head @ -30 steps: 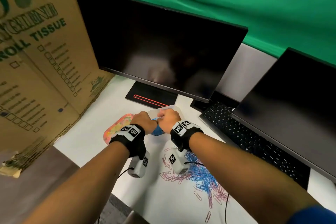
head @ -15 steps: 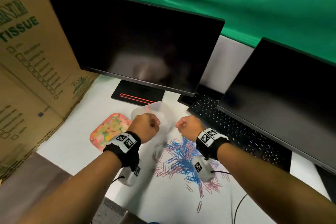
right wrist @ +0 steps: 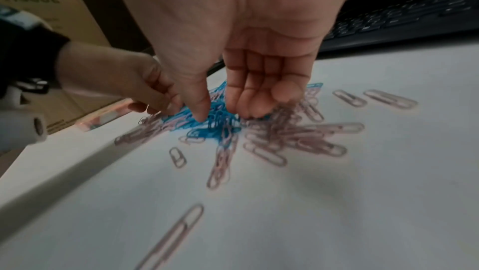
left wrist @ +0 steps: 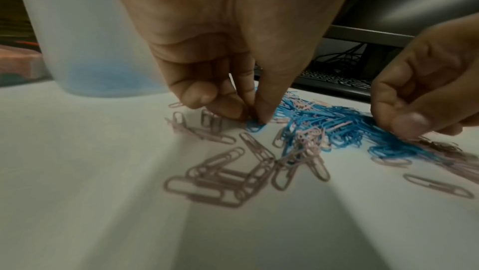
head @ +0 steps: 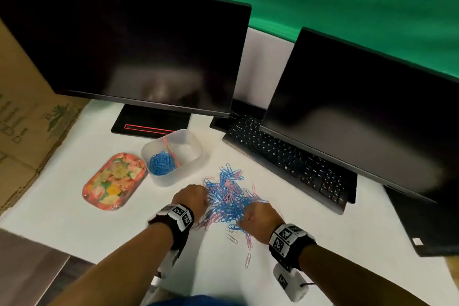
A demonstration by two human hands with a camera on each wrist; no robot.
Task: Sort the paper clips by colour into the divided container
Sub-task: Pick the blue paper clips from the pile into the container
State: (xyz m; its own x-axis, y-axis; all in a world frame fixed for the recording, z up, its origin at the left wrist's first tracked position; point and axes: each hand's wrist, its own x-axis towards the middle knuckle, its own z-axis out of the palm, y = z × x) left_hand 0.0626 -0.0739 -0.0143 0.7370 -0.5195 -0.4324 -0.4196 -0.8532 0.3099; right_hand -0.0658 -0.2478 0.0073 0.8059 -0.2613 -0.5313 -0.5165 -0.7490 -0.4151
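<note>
A translucent divided container [head: 191, 154] stands on the white table, with a heap of blue clips [head: 161, 166] in its left compartment beside a pink divider. The mixed pile of blue and pink paper clips [head: 231, 196] lies in front of it. My left hand [head: 191, 199] is at the pile's left edge, where thumb and forefinger pinch a blue clip [left wrist: 255, 126] that lies on the table. My right hand [head: 258, 218] is at the pile's near right, with thumb and fingertips [right wrist: 249, 108] closing round a bunch of blue clips [right wrist: 217, 122]. Loose pink clips [left wrist: 220, 180] lie nearer me.
A floral tray [head: 114, 181] lies left of the container. Two dark monitors [head: 139, 52] and a black keyboard [head: 285, 164] stand behind and to the right. A cardboard box [head: 24, 119] walls off the left. The table's near edge [head: 37, 238] runs at lower left.
Both hands have come down from over the container and toward me onto the clip pile. The container now shows uncovered, with blue clips in its left compartment.
</note>
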